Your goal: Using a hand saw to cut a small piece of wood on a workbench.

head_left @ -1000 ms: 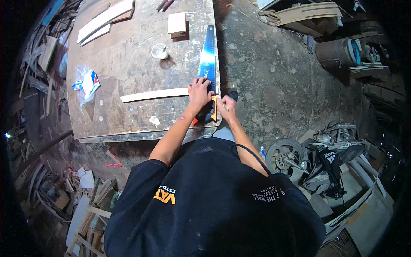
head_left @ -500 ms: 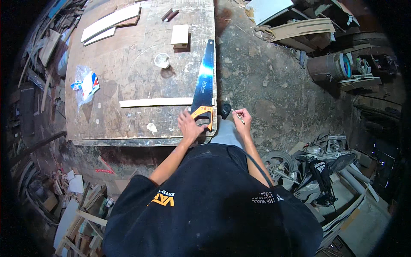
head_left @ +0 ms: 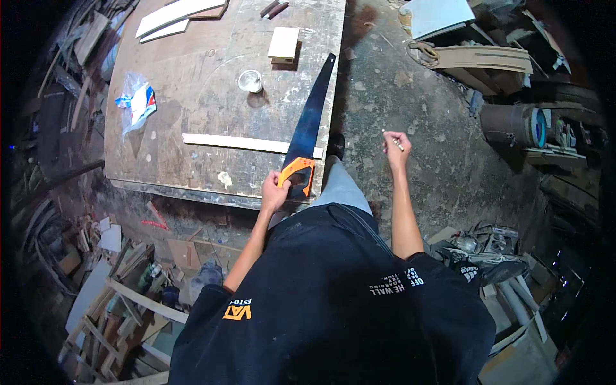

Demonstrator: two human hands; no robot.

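A handsaw (head_left: 310, 122) lies at a slant near the right edge of the worktable, its blade crossing over a pale wooden strip (head_left: 234, 142). My left hand (head_left: 274, 194) grips the left side of the saw's orange and black handle, thumb and fingers closed on it. Off to the right, above the floor, my right hand (head_left: 397, 149) is closed round a short, thin pencil-like stick (head_left: 398, 145). The strip runs nearly level across the table, and its right end shows past the blade.
On the worktable (head_left: 192, 109) are a white cup (head_left: 250, 81), a small pale wood block (head_left: 283, 43), a crumpled plastic bag (head_left: 136, 102) and white boards (head_left: 173, 16). Scrap wood (head_left: 131, 301) piles up at lower left. More boards (head_left: 481, 59) and a drum (head_left: 507, 124) stand right.
My right hand has swung out to the right and away from the table edge with the stick. My left hand has closed on the saw handle, and the saw has shifted slightly.
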